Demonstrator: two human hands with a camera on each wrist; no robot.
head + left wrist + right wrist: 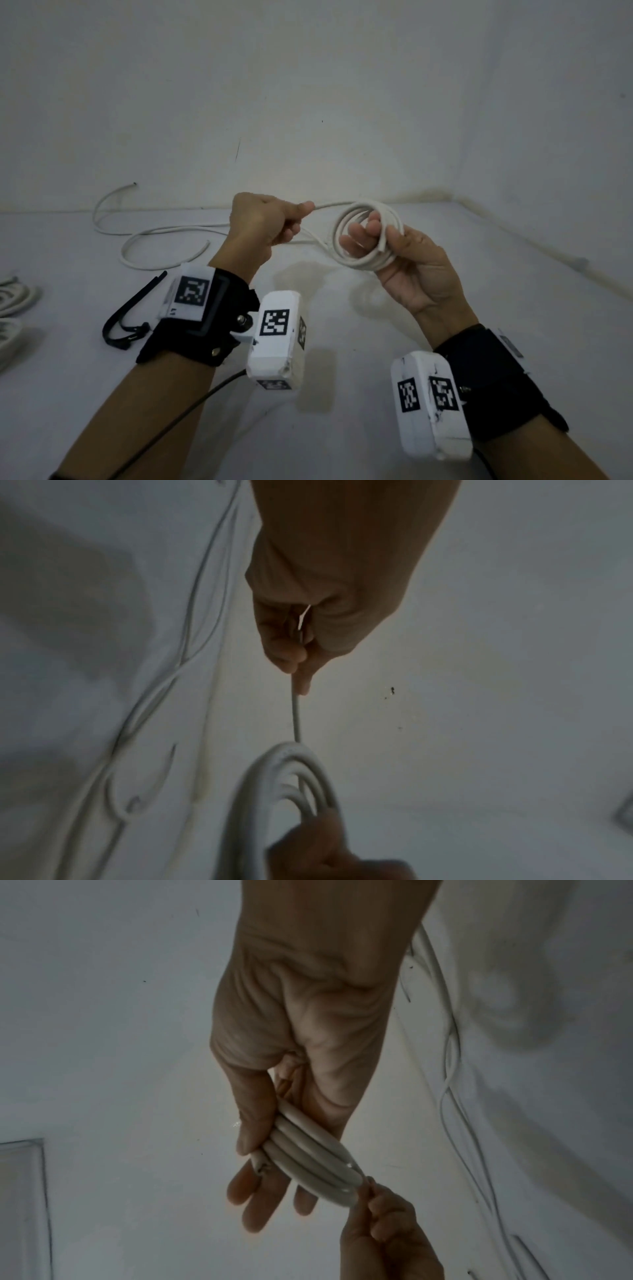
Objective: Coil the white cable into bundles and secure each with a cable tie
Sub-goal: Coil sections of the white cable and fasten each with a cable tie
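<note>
1. White walls are backing a pale bench (342, 342).
2. Right hand (407, 263) is pinching a coil (356, 236) of white cable (164, 233) between thumb and spread fingers, above the bench.
3. Left hand (263, 222), left of the coil, is gripping the strand feeding into it.
4. Slack cable is trailing on the bench left of the coil; a black tie (126, 318) and finished bundles (13, 301) are lying farther left.
</note>
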